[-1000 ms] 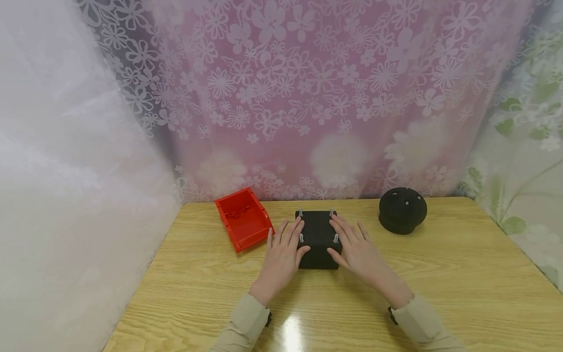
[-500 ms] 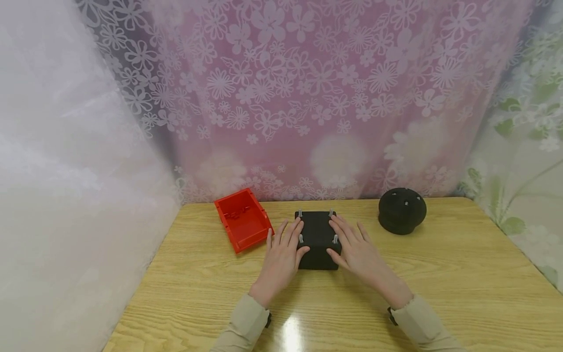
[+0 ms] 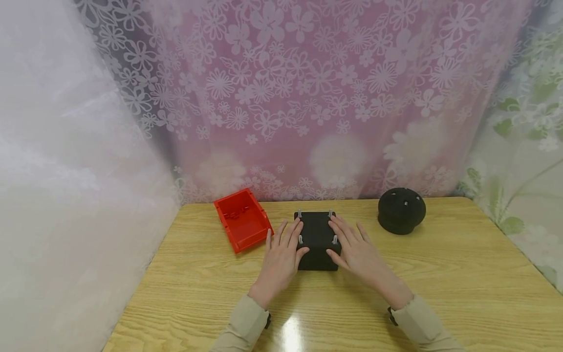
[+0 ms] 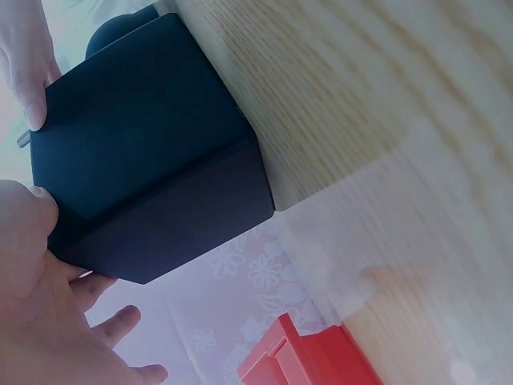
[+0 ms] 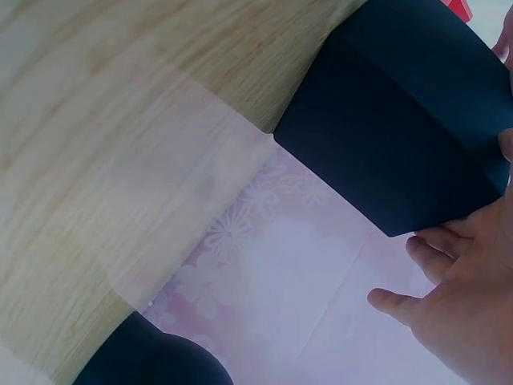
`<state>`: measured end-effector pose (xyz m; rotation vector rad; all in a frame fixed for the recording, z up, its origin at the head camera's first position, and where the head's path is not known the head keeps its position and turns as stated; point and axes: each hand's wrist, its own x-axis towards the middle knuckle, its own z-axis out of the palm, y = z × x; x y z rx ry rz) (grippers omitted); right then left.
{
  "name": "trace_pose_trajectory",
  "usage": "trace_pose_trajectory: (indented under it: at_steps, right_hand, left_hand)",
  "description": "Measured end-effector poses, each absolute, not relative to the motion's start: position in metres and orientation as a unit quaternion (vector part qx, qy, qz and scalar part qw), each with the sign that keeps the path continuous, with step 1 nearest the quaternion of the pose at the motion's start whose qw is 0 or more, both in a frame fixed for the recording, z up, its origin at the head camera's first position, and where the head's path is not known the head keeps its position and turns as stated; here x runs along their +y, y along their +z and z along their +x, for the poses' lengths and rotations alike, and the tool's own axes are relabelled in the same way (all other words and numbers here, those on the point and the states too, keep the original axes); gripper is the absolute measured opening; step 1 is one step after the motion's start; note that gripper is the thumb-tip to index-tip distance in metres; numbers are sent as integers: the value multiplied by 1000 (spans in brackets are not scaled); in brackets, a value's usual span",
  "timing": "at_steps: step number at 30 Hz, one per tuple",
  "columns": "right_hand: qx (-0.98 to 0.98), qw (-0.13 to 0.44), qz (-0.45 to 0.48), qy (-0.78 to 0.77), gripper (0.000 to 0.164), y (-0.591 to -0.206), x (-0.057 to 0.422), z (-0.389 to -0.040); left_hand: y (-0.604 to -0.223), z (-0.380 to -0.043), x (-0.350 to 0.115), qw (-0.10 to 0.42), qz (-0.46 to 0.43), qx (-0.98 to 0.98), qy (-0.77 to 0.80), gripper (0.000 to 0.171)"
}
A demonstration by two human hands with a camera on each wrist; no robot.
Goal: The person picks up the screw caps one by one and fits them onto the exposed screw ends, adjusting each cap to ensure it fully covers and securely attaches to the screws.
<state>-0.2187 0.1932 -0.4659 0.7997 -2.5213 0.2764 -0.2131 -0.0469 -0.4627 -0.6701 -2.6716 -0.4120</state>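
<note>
Box [image 3: 317, 256] and hands sit as they did a second ago; the whole head view has slipped by a hair, which looks like the camera moving. The work in hand therefore seems to be at a pause, nothing gained or lost. The box is at the middle of the table toward its back, between the two hands. The left hand [image 3: 279, 259] lies along its left side, the right hand [image 3: 362, 256] along its right. On each, the fingers are nearly straight and a little spread, some resting on the upper edge, the thumb at the near edge; neither closes around anything. Four metal pegs [image 3: 335, 239] stand up near the corners of its top.

A pink flowered curtain [image 3: 325, 98] hangs behind, with pale sheets [image 3: 79, 195] at both sides. The table [image 3: 211, 303] has light wood grain and a bright patch of glare toward the person. A red bin [image 3: 250, 233] sits askew left of the box; a black dome [image 3: 401, 215] stands well apart to the right. Small dark red shapes [image 3: 236, 213] show inside the bin, loose or moulded, I cannot tell.
</note>
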Motion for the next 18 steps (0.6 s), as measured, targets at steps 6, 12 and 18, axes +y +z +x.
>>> trace_pose_trajectory:
  at_steps: [6, 12, 18]
  right_hand:
    - [-912, 254, 306, 101, 73, -463, 192, -224]
    - [-912, 241, 317, 98, 76, -457, 191, -228]
    - [-922, 220, 305, 95, 80, -458, 189, -228]
  left_hand:
    - [-462, -214, -48, 176, -233, -945, -146, 64]
    - [-464, -214, -47, 175, -233, -946, -144, 65]
    - [-466, -213, -47, 178, -232, -945, -146, 65]
